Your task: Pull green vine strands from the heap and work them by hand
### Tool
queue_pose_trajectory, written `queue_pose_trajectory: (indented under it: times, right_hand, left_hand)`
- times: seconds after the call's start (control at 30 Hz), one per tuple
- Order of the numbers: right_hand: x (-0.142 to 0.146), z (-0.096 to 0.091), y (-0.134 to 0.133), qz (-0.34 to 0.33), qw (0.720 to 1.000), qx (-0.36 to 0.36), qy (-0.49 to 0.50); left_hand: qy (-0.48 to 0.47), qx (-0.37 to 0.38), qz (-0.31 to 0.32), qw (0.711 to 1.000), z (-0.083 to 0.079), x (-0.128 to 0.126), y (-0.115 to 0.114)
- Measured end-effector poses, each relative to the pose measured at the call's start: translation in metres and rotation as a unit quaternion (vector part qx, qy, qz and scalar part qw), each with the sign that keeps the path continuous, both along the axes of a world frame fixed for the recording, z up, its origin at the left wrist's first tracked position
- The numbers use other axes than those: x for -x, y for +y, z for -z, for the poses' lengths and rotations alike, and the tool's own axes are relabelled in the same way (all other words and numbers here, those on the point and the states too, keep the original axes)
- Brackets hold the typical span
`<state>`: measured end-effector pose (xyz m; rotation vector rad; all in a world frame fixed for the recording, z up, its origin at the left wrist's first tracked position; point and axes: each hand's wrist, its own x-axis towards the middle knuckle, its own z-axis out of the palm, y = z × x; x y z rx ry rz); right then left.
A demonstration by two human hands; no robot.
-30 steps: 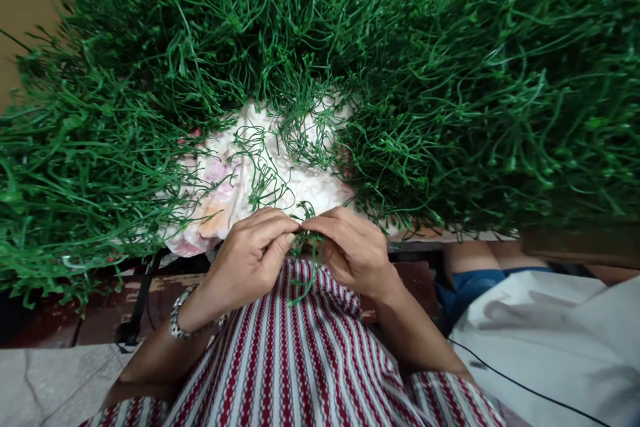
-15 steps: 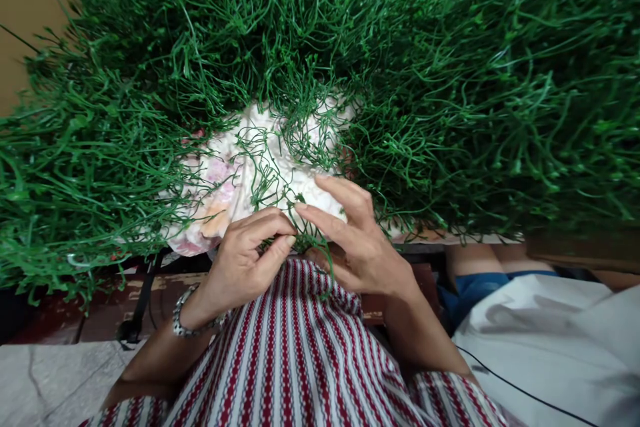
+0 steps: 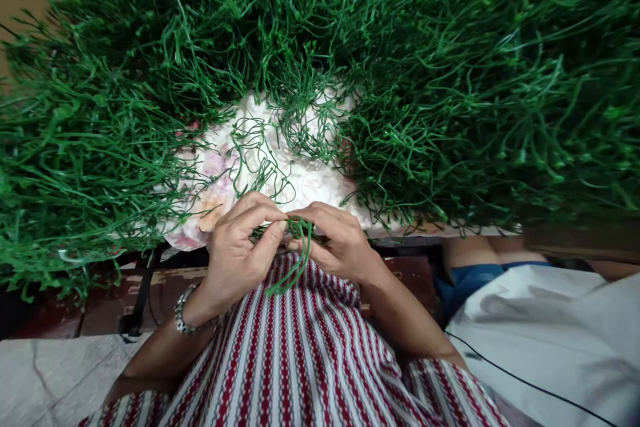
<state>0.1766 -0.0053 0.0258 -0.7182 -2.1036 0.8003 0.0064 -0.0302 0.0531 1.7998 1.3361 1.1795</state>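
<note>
Your left hand [image 3: 240, 250] and right hand [image 3: 337, 247] meet fingertip to fingertip, both pinched shut on a small bunch [image 3: 299, 235] of thin green strands. The bunch sits between your thumbs and forefingers, and its loose ends hang below the fingertips onto your striped lap [image 3: 290, 360]. Just beyond the fingertips lies a floral cloth [image 3: 305, 180] with a few stray strands on it. Past that, and out to both sides of the fingers, a big heap [image 3: 450, 113] of the same strands fills the view. A bracelet [image 3: 186, 320] rings your left wrist, behind the fingers. The strands look light, limp and springy, likely smooth enough to slide out of a loose pinch and quick to tangle with one another. They probably handle best gripped close to where they gather, with the pads pressed flat, not by the dangling ends. How many strands you hold cannot be told.
</note>
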Motion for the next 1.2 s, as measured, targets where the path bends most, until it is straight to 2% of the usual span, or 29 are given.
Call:
queue_pose_trajectory:
  times: [0.17,0.27,0.47,0.63,0.77,0.87,1.0,1.2]
  right_hand:
    - [-0.002,0.000,0.003,-0.036,0.998,0.052,0.021]
    - [-0.002,0.002,0.006,-0.077,0.992,0.090,0.050]
    - [-0.003,0.004,0.006,-0.124,0.967,0.214,0.062]
    - [-0.004,0.005,0.004,-0.127,0.961,0.243,0.038]
    - [-0.004,0.008,0.002,-0.168,0.944,0.282,0.029]
    - [-0.005,0.009,0.001,-0.200,0.928,0.313,0.022]
    - [-0.007,0.010,0.001,-0.226,0.921,0.317,-0.003]
    - [-0.008,0.007,0.000,-0.268,0.926,0.265,0.015]
  left_hand:
    - [0.050,0.032,0.032,0.998,-0.003,0.005,0.003]
    - [0.033,0.082,0.061,0.994,-0.003,0.006,0.005]
    - [-0.034,0.159,0.101,0.981,-0.002,0.009,0.006]
    - [-0.057,0.200,0.146,0.967,-0.002,0.009,0.008]
    - [-0.058,0.226,0.179,0.956,0.001,0.009,0.008]
    - [-0.024,0.245,0.198,0.949,0.000,0.012,0.008]
    - [0.009,0.259,0.232,0.937,-0.001,0.017,0.010]
    - [-0.026,0.279,0.249,0.927,-0.001,0.020,0.007]
